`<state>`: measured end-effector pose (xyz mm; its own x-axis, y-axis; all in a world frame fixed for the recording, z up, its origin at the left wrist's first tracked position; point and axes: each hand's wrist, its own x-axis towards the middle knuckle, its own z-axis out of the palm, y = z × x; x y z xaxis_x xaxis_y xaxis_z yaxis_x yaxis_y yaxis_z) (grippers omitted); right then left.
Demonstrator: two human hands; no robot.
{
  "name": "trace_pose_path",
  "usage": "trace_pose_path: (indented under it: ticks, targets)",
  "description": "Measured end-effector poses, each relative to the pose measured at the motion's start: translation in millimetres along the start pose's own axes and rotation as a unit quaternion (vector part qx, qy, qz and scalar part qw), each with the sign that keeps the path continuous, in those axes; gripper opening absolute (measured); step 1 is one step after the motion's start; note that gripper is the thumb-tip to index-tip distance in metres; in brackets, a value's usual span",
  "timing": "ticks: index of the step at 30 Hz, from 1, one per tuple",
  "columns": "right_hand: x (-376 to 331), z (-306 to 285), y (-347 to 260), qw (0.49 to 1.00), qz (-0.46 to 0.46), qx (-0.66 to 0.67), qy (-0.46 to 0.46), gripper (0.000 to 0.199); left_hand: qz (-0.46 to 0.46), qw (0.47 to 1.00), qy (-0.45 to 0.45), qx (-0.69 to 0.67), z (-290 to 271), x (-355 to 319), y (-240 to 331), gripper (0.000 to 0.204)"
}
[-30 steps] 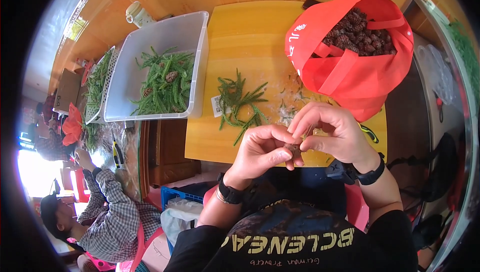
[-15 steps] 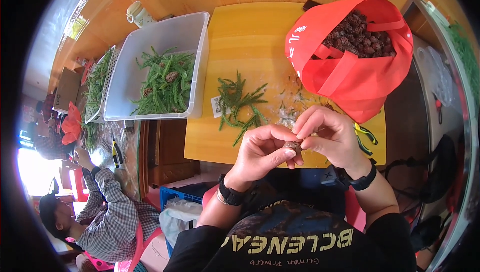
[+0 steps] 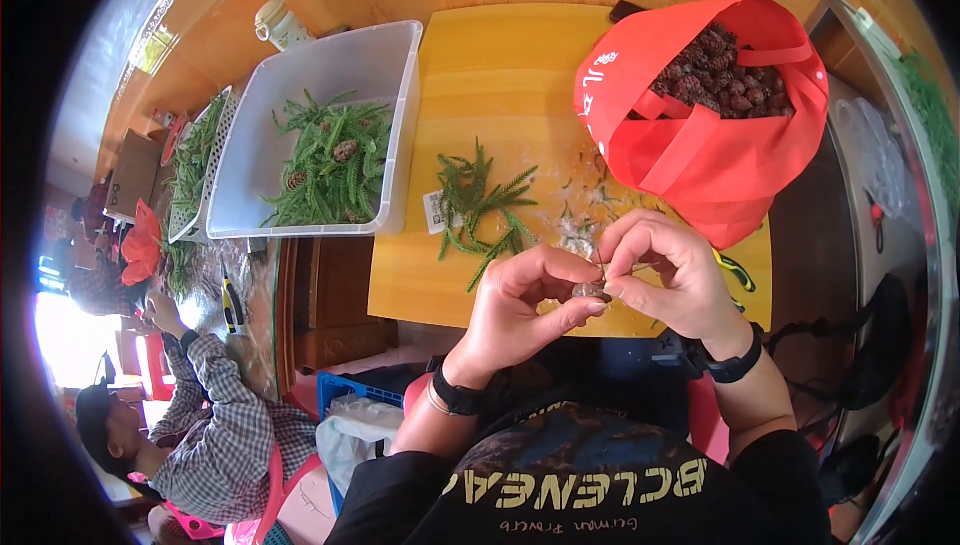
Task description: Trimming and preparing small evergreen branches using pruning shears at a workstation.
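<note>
Low centre of the frame: left hand [image 3: 525, 310] curled around a small brown pine cone [image 3: 592, 291], pinching it from below; right hand [image 3: 668, 280] closed beside it, fingertips [image 3: 612, 267] pinching a thin wire or stem at the cone's top, both hands touching over the near edge of the yellow table [image 3: 500, 75]. Just beyond, loose green conifer sprigs [image 3: 480, 207] lying on the table with small scraps beside them. Farther, upper right: open red bag [image 3: 700, 135] full of pine cones. Upper left: clear plastic bin [image 3: 320, 125] holding more sprigs and a few cones. Lower left: another person in a checked shirt [image 3: 215, 425], seated.
</note>
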<state>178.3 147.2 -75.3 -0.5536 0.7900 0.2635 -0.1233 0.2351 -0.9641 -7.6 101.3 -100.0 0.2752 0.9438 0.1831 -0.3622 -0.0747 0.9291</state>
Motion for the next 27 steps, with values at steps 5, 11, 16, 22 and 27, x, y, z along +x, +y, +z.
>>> trace_pose_path:
  ticks: [5, 11, 16, 22, 27]
  targets:
    - [-7, 3, 0, 0.992, -0.031, -0.111, 0.047, 0.011, 0.056, 0.995, 0.025, 0.080, 7, 4, -6, 0.023]
    - [-15, 5, 7, 0.957, -0.138, -0.225, 0.121, 0.011, 0.045, 0.998, 0.038, -0.013, 16, 7, -17, 0.020]
    - [-19, -9, 5, 0.958, -0.146, -0.215, 0.119, 0.009, 0.019, 0.999, 0.026, -0.041, 21, 14, -21, 0.018]
    - [-44, -56, -7, 0.943, 0.092, -0.310, 0.084, 0.031, 0.014, 0.998, 0.031, -0.051, 11, 19, -21, 0.022]
    - [-92, -89, 35, 0.786, 0.214, -0.579, 0.035, 0.039, 0.021, 0.994, 0.037, -0.100, 5, 13, -18, 0.027]
